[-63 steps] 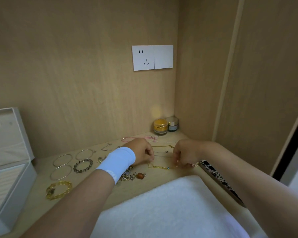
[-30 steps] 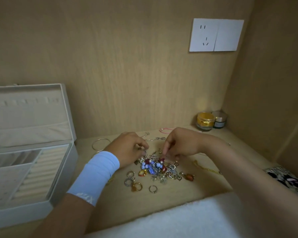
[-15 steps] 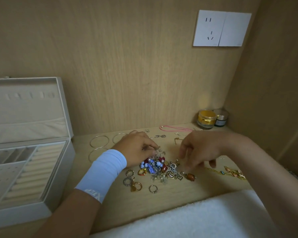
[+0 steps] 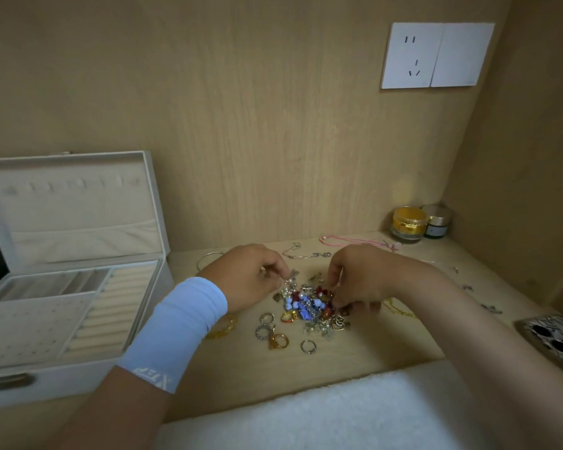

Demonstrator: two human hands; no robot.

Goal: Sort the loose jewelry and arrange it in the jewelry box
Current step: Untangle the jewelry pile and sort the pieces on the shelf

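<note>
Silver, blue and red beaded charms [image 4: 306, 305], tangled, lie between both grips: the left hand [image 4: 251, 277] pinches a small silver piece [image 4: 288, 281], the right hand [image 4: 358, 279] curls in, hold unclear, so tease slowly apart before reaching left to the open white jewelry box [image 4: 62, 381].

We take this for a home, a wood-panelled dressing nook; a wall socket [image 4: 410, 55] sits in the back panel [image 4: 241, 125]; a gold jar [image 4: 408, 224] and a dark jar [image 4: 438, 225] (both lidded) share the corner; an open jewelry box [image 4: 78, 380] stands left.
</note>
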